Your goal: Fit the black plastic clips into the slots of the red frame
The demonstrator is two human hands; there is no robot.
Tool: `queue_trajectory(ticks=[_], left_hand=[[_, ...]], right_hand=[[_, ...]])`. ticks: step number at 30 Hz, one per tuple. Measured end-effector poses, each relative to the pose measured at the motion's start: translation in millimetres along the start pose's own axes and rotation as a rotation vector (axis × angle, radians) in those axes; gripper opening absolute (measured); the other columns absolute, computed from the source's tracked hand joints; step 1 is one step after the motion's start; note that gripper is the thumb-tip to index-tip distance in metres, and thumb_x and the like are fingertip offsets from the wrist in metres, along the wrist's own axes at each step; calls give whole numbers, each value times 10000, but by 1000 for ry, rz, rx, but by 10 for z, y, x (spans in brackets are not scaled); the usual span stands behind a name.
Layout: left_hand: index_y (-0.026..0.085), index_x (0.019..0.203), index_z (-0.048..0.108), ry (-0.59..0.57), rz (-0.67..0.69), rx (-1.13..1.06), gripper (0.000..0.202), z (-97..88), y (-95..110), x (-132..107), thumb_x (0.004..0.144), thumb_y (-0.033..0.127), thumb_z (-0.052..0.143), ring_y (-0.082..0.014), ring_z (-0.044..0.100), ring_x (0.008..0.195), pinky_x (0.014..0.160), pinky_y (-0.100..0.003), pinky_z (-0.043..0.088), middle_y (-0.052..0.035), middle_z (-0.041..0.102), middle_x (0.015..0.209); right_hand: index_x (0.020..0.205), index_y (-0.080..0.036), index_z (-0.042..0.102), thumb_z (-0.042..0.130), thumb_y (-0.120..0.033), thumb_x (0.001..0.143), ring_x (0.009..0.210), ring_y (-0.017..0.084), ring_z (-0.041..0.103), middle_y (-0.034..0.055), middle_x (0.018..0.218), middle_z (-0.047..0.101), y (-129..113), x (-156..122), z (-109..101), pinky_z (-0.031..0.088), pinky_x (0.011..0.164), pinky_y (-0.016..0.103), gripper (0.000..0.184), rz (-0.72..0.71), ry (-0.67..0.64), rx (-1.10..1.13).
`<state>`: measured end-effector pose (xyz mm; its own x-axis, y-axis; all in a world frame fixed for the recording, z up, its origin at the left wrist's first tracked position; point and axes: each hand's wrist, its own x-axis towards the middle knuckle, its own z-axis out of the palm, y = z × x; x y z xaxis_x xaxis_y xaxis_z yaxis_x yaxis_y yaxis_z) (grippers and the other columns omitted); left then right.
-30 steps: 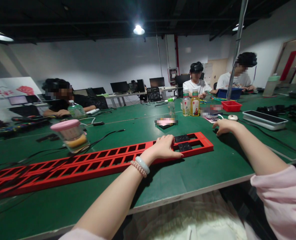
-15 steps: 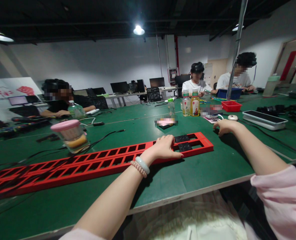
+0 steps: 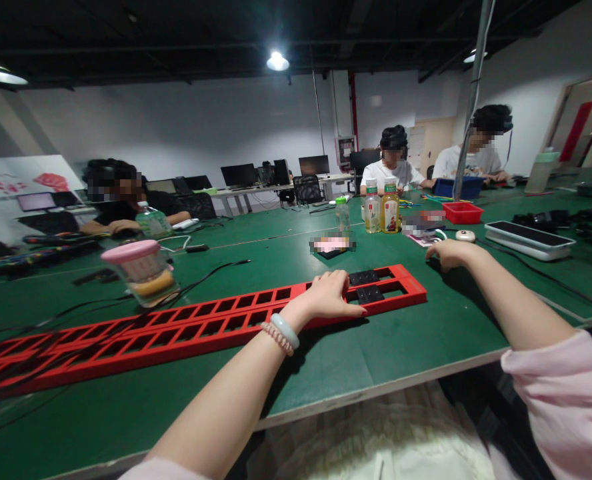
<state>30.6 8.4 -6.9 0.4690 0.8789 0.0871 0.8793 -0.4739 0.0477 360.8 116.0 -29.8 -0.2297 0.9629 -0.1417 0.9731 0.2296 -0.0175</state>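
My left hand (image 3: 326, 293) lies across a long red frame (image 3: 256, 319) with two rows of rectangular openings. Its fingers bend over the far side and the thumb lies along the near side. Just past these fingers, black square pieces (image 3: 370, 294) sit in openings near the frame's right end; the last openings show green table. Off to the right of the frame, my right hand (image 3: 451, 255) is low over the tabletop, fingers bent down and drawn together. Whatever its fingertips hold, if anything, is hidden.
A pink-lidded cup (image 3: 139, 270) and black cables (image 3: 196, 283) lie by and over the frame's left part. Bottles (image 3: 381, 207), a red tray (image 3: 463, 213) and a white-edged device (image 3: 530, 240) stand beyond my hands. Several people sit across the green table (image 3: 326, 380).
My left hand and the red frame have stayed put. The fingers of my right hand have shifted slightly and look closer together.
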Motion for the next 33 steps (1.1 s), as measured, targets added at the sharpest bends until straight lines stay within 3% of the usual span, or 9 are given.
queue_trajectory(ticks=[8,18,25,33], left_hand=[[206,861,463,13,19,6,602,35,-29,15,548,714,550,-252,503,825,707,-333,367,-54,533,902],[208,852,465,7,6,2,595,9,-8,6,543,708,558,-256,506,825,694,-330,370,-56,534,903],[207,860,468,-17,-23,-9,585,-17,22,-7,543,687,574,-263,505,855,720,-331,365,-58,532,927],[209,856,466,-4,-10,-7,591,-2,10,1,540,698,566,-262,504,847,713,-332,368,-55,532,918]], right_hand=[[1101,-219,609,582,9,551,945,247,595,73,1048,642,-8,-6,7,479,776,300,596,-19,14,-8],[1050,-206,638,583,-5,529,842,263,629,92,979,663,-37,-27,-5,504,693,316,561,-16,37,29],[953,-160,688,549,-60,601,900,275,612,120,969,665,-67,-46,-50,484,770,323,391,-66,40,35],[988,-179,671,522,-80,644,921,247,599,106,1017,648,-97,-44,-53,469,783,318,387,-22,81,31]])
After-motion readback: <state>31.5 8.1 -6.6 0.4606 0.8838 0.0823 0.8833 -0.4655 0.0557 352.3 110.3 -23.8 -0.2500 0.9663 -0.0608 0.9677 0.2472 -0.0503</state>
